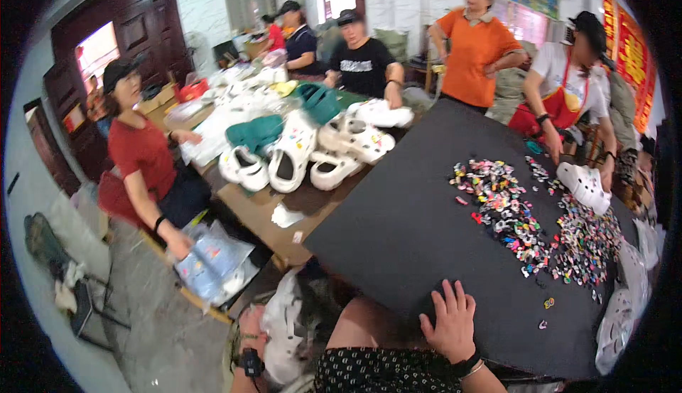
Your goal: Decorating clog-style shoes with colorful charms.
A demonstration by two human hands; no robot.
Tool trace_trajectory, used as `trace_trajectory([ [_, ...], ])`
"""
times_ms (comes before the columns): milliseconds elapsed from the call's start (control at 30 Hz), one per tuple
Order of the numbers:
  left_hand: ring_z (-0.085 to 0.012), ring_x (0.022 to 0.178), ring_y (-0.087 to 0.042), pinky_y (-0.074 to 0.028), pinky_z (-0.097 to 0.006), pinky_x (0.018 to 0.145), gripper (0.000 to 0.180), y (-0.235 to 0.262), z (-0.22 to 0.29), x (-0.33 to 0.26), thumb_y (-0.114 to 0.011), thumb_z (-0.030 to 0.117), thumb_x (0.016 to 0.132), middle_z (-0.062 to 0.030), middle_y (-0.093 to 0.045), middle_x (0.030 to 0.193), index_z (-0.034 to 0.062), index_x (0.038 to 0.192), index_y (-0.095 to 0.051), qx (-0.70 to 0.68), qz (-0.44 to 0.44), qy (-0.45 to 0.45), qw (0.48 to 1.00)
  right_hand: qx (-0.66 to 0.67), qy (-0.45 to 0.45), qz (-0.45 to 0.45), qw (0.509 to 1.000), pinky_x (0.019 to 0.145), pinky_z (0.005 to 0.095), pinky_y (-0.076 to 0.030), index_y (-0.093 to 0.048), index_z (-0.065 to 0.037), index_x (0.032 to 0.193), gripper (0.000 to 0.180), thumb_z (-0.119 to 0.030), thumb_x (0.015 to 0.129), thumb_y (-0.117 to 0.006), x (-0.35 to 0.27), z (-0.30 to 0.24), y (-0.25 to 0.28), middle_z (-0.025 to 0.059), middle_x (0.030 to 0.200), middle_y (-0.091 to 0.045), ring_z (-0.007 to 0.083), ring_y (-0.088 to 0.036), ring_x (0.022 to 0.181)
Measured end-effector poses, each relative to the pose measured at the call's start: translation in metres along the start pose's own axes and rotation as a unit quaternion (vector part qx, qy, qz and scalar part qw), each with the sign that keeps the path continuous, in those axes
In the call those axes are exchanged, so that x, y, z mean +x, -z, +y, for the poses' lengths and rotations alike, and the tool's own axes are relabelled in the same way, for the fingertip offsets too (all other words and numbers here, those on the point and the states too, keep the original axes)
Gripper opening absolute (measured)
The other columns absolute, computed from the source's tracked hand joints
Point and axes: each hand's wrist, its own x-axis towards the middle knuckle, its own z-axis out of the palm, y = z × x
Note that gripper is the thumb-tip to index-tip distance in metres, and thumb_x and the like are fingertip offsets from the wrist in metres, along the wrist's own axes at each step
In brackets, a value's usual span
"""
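1. The right hand [450,320] lies open, palm down and fingers spread, on the near edge of the black table [405,222].
2. The left hand [253,327], low beside the table's near left corner, grips a white clog [285,336] held below the tabletop.
3. A spread of small colourful charms [529,226] covers the table's right half, well apart from the right hand.
4. Another white clog [584,185] sits at the far right edge.
5. More white clogs [312,153] are piled on the brown table beyond the left edge.
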Motion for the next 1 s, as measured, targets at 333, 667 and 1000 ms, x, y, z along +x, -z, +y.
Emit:
trace_trajectory([
  [333,-0.0103,0.085,-0.058,-0.046,-0.027,0.077,0.019,-0.029,0.15,-0.151,-0.071,0.007,0.084,0.0014,-0.063,0.092,0.0073,0.101,-0.063,0.001,0.029,-0.392,0.92,0.031,0.013,0.035,0.999,0.107,0.0542,-0.029,-0.053,-0.002,0.126,0.053,-0.029,0.083,-0.068,-0.004,-0.005,-0.002,0.0202,0.141,-0.045,0.0423,-0.037,0.133],
  [667,-0.0067,0.084,-0.057,-0.045,-0.023,0.076,0.016,-0.243,0.288,-0.261,-0.069,0.009,0.086,0.0013,-0.063,0.093,0.005,0.1,-0.063,0.083,-0.277,-0.501,0.816,0.45,-0.019,0.025,0.893,0.107,0.0416,-0.038,-0.057,-0.007,0.121,0.035,-0.014,0.088,-0.067,-0.017,0.017,0.046,0.0209,0.14,-0.047,0.0374,-0.047,0.128],
  [1000,-0.0111,0.055,-0.052,-0.04,-0.03,0.051,0.018,-0.438,0.173,-0.28,-0.075,0.02,0.081,-0.0061,-0.06,0.063,0.0052,0.089,-0.068,0.335,-0.472,-0.579,0.574,0.643,-0.183,0.055,0.742,0.091,0.0324,-0.045,-0.044,-0.005,0.133,0.037,-0.029,0.106,-0.037,-0.056,0.047,0.056,0.0103,0.129,-0.056,0.0191,-0.057,0.11],
])
